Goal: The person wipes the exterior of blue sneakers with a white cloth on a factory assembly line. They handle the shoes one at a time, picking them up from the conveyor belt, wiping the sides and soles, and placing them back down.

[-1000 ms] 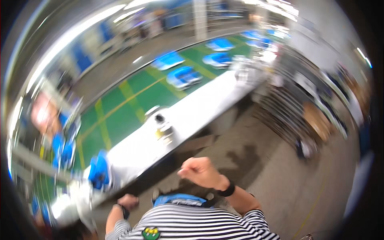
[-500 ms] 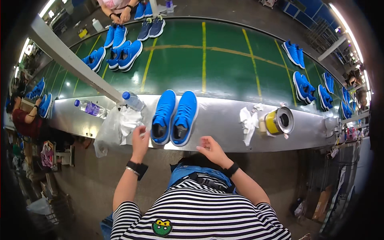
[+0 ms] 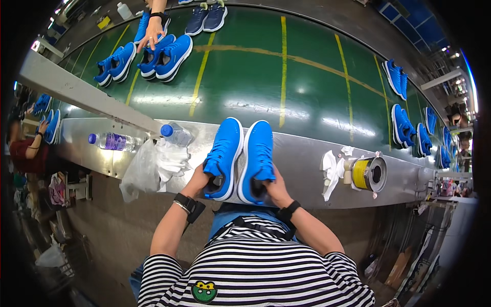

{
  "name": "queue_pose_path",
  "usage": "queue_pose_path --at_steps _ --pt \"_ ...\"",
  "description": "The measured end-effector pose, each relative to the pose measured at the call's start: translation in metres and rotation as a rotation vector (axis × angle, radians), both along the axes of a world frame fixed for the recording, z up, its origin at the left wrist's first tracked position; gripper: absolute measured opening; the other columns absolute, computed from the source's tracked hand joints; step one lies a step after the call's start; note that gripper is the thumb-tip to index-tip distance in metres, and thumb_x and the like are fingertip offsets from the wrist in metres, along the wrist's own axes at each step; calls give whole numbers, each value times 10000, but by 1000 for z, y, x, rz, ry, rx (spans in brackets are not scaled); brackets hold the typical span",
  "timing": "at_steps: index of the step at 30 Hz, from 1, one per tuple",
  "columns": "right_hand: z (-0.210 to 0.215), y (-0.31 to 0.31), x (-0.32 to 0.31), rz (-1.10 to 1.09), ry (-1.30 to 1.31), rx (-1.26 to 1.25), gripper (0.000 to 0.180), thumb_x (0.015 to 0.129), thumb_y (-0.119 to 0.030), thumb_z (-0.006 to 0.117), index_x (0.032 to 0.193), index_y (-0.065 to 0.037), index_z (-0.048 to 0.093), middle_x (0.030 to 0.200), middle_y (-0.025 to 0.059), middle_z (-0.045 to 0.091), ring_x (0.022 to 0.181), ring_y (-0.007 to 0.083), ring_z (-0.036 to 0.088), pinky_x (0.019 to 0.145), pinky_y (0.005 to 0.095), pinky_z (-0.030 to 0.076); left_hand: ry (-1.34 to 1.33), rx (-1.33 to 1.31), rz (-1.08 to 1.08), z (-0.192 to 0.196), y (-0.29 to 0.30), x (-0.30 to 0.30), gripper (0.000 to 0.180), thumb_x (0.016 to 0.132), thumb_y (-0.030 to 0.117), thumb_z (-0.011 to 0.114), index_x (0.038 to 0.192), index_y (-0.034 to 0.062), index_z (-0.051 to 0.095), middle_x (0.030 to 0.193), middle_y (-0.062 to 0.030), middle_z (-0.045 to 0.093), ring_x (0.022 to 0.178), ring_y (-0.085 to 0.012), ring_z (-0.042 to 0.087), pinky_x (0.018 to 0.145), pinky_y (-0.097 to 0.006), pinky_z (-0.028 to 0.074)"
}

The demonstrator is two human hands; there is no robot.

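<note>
A pair of bright blue sneakers with white soles is in front of me, toes pointing away, over the metal ledge (image 3: 307, 153). My left hand (image 3: 197, 181) is closed round the outer heel side of the left sneaker (image 3: 223, 151). On the other side, my right hand (image 3: 277, 188) grips the right sneaker (image 3: 259, 148) at its collar, thumb near the opening. Both sneakers tilt slightly, with a narrow gap between them. Whether their soles still touch the ledge I cannot tell. Most of my fingers are hidden behind the shoes.
A green conveyor belt (image 3: 240, 84) carries more shoes. A co-worker's hand (image 3: 152, 31) reaches to a blue pair (image 3: 166, 59). Left on the ledge are bottles (image 3: 115, 141), a plastic bag (image 3: 140, 171) and a slanting post (image 3: 87, 84); right, a yellow-banded can (image 3: 361, 174) and crumpled paper (image 3: 332, 171).
Both my hands have moved in from beside the sneakers and taken hold of them. The sneakers have shifted and turned slightly. A co-worker's hand has reached over the belt.
</note>
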State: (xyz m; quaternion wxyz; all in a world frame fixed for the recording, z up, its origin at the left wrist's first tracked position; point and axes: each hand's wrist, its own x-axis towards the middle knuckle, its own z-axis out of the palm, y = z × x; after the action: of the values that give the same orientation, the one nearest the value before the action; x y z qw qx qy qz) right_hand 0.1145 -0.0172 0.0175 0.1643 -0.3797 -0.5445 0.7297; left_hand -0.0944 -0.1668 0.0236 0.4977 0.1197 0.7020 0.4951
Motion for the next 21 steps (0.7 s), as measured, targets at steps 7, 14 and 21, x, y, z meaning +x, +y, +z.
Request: queue_pose_path --at_steps 7,14,21 --pt "30 43 25 -7 -78 -409 350 801 -111 525 1140 -36 490 1053 74 560 937 171 538 850 302 413 -415 103 207 9 12 28 358 777 109 549 1125 45 499 988 -81 573 865 -160 559 773 -284 465" --pt "1 67 47 -52 -84 -508 296 827 -147 494 1085 -5 527 1014 110 592 870 191 584 794 300 459 -502 45 189 3 34 35 404 735 -31 499 1136 19 490 1034 -110 577 882 -200 582 785 -310 488" --pt "-1 69 59 4 -55 -482 356 853 -167 489 1183 -35 468 1127 88 539 996 190 532 865 317 423 -561 109 189 6 43 44 368 761 9 515 1129 22 494 1040 -115 571 895 -201 577 799 -316 484"
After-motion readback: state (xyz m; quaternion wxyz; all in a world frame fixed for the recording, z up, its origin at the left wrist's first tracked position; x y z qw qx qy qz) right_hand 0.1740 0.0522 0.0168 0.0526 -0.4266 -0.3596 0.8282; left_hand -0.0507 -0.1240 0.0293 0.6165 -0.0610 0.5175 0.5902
